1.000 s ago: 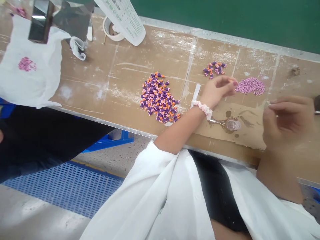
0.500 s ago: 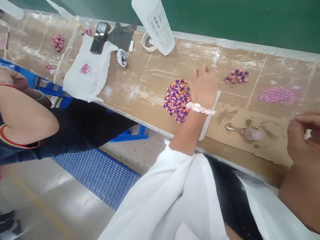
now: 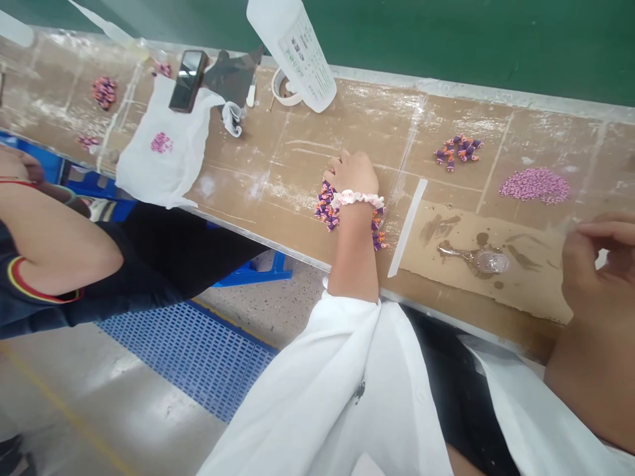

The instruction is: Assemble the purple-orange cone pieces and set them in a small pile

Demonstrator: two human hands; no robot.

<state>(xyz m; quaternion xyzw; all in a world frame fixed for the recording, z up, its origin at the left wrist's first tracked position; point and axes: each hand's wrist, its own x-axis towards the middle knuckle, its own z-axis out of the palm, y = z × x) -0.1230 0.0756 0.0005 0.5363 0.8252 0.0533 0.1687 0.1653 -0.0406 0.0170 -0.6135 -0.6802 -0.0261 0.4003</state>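
Observation:
My left hand (image 3: 353, 175), with a pink scrunchie on the wrist, rests on a heap of small purple-and-orange pieces (image 3: 325, 206) near the table's front edge. Its fingers curl down into the heap and hide most of it. What they grip is hidden. My right hand (image 3: 592, 271) hovers at the right edge of the view with fingertips pinched together, and I cannot make out what is between them. Further back lie a smaller cluster of the same pieces (image 3: 456, 151) and a mound of tiny pink pieces (image 3: 534, 185).
A cardboard sheet (image 3: 526, 264) carries a clear glue-like blob (image 3: 483, 259), with a white strip (image 3: 407, 226) beside it. A white bottle (image 3: 297, 46), tape roll (image 3: 282, 89), phone (image 3: 187, 71) and white bag (image 3: 159, 158) lie at the back left. Another person (image 3: 54, 251) sits at the left.
My left hand left the pink mound, swept left across the table and came down on the big purple-and-orange heap. My view turned left. The right hand stayed pinched at the right.

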